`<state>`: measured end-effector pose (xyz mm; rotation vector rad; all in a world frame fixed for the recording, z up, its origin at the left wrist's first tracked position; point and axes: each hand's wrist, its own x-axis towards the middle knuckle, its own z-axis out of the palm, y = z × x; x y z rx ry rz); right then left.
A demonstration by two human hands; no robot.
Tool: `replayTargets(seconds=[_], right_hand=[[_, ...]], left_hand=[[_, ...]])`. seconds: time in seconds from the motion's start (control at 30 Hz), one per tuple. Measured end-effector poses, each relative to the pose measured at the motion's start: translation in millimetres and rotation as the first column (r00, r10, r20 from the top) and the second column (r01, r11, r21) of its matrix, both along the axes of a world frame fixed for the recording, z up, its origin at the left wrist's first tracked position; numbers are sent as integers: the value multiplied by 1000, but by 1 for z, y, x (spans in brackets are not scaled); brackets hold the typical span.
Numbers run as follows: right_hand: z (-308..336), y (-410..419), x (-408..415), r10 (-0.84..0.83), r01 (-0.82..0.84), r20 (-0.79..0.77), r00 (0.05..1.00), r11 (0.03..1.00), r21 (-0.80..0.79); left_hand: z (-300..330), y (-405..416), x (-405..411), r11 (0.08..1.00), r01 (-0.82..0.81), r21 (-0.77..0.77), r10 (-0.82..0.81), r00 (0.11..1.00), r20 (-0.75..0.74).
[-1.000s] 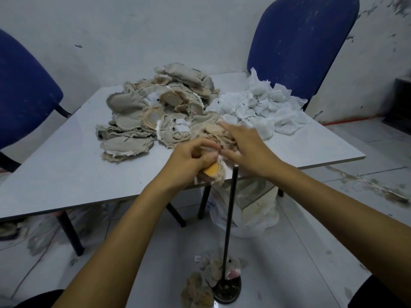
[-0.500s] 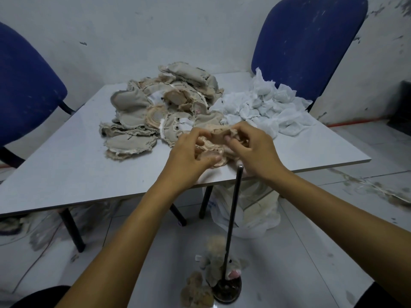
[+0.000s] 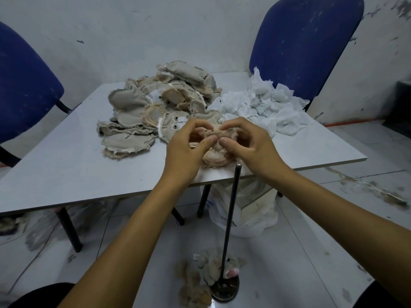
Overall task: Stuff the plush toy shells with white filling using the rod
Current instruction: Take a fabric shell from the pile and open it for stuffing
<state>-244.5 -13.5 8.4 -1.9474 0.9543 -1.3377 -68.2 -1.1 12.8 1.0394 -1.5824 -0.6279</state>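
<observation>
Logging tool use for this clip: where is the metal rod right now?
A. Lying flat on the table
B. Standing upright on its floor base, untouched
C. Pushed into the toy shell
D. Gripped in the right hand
B: the rod stands upright from its base on the floor, its tip just below the toy shell that the left hand and right hand pinch.

Left chair [image 3: 24, 90] cut by frame edge; shell [image 3: 214, 155] mostly hidden behind hands.

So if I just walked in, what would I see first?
Two hands, the left hand and the right hand, pinching a tan plush shell at the table's near edge. Behind them sit a heap of empty shells and, to its right, a pile of white filling. A dark rod stands upright on the floor.
</observation>
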Motion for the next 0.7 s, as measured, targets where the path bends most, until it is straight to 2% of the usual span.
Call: replayTargets(seconds=[0.07,0.17,0.23,0.4,0.53,0.6,0.63,0.7], right_hand=[[3,2,-2,51,-51,7,999,998,33],[7,2,-6,156,-146,-83,984,983,114],[10,2,-8,194,-174,-91,977,967,188],[18,2,-11,166,-195,135,977,951,239],[21,2,-10,122,-153,159,980,968,200],[23,3,-9,139,-177,173,975,958,225],[24,4,-8,140,-175,160,977,957,233],[24,6,-4,54,-58,36,998,988,142]], left_hand=[[1,1,-2,1000,-23,-8,23,999,-29],[4,3,-1,998,-61,26,64,990,-126],[6,3,0,997,-45,66,55,986,-158],[9,1,1,980,122,156,-124,992,2],[13,3,7,922,330,202,-312,943,-114],[13,4,8,902,382,201,-346,919,-190],[13,5,5,917,351,191,-315,929,-192],[13,7,0,984,151,99,-149,988,-24]])
